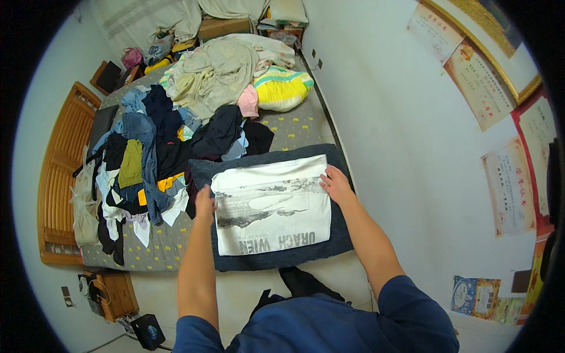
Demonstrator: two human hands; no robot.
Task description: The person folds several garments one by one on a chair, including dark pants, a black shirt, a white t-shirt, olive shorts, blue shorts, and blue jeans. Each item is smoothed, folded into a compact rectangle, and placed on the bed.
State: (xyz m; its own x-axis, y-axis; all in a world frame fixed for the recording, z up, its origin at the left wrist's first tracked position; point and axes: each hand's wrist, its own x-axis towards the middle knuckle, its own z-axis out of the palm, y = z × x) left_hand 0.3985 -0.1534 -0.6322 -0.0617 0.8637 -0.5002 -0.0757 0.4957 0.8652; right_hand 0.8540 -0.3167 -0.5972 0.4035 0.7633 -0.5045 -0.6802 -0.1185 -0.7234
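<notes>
A white printed garment (273, 205), apparently a T-shirt, lies flat in a folded rectangle before me. It bears a grey landscape print and large lettering that is upside down from my side. Under it is a dark blue fabric pad (287, 263), wider than the garment on all sides. My left hand (205, 204) is at the garment's left edge, slightly blurred, its grip hard to make out. At the upper right edge, the fingers of my right hand (337, 183) are apart and touch the cloth.
A heap of loose clothes (150, 154) covers the left of the grey patterned bed (295, 128). Farther back lie a crumpled blanket (216, 75) and a yellow striped pillow (282, 90). A white wall (375, 110) runs close along the right; a wooden headboard (64, 185) stands left.
</notes>
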